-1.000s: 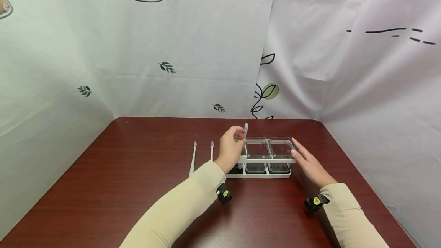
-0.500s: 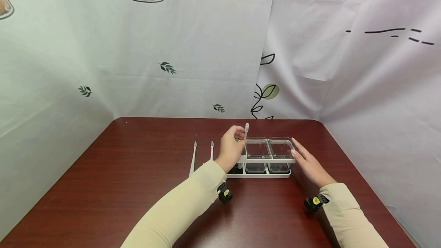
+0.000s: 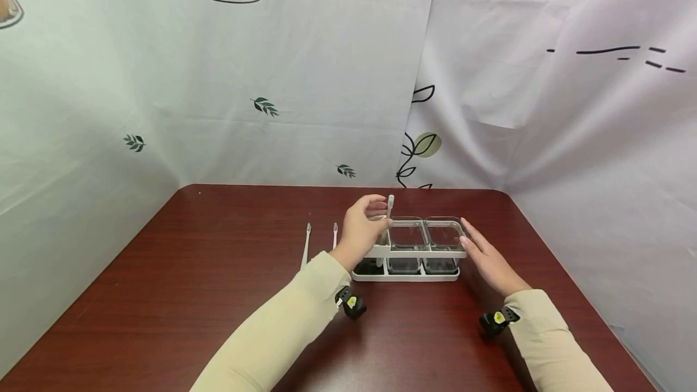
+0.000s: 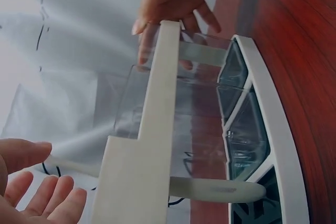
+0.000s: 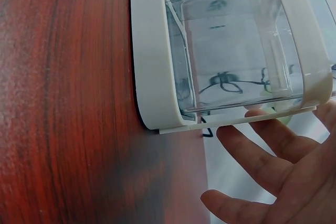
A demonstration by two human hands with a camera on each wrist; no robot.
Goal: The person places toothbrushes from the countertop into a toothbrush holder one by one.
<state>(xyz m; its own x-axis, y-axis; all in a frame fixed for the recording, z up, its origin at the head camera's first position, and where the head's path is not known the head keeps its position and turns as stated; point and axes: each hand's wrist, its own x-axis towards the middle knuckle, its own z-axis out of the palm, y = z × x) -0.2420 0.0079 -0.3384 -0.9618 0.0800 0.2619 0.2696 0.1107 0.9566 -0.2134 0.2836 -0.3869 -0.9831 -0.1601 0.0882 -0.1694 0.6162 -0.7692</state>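
Observation:
A white toothbrush holder [image 3: 419, 254] with two tiers carries clear cups [image 3: 408, 235]. In its left end section stands a white toothbrush [image 3: 390, 203], its head up. The lower handle [image 4: 218, 189] of that toothbrush reaches down to the lower tier in the left wrist view. My left hand [image 3: 362, 225] is beside the toothbrush's upper part, thumb and fingers parted with nothing gripped between them. My right hand [image 3: 492, 262] rests relaxed fingers [image 5: 257, 156] against the holder's right end. Two more toothbrushes, one white [image 3: 306, 244] and one pinkish [image 3: 334, 235], lie to the left.
The holder stands on a dark red wooden table [image 3: 218, 247]. Behind it hangs a pale curtain [image 3: 327, 77] with leaf prints. The left forearm's sleeve [image 3: 283, 313] crosses the table's front.
My left hand has loosened from the upright toothbrush and drawn slightly left, baring more of the holder's left end. My right hand keeps its place at the holder.

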